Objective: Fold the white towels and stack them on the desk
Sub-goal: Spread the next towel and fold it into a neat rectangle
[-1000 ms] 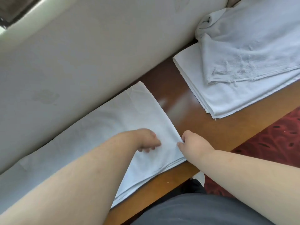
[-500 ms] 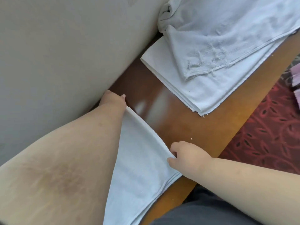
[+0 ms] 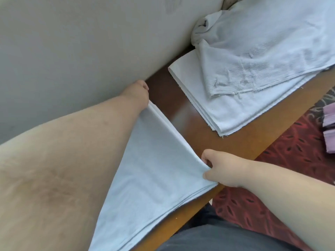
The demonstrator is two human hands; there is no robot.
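A glossy brown wooden table (image 3: 183, 113) runs along the wall. On its near left lies a folded white towel (image 3: 154, 160); far right, a folded stack (image 3: 226, 113) carries a crumpled towel (image 3: 262, 44).

The left arm runs from the lower left of the frame up toward the centre, bare forearm filling much of that side, and the left hand (image 3: 138, 95) sits at upper centre with its fingers curled downward, their tips hidden. The right arm enters from the lower right edge; the right hand (image 3: 220, 169), just right of centre, has thumb and fingers curled together in a pinch.
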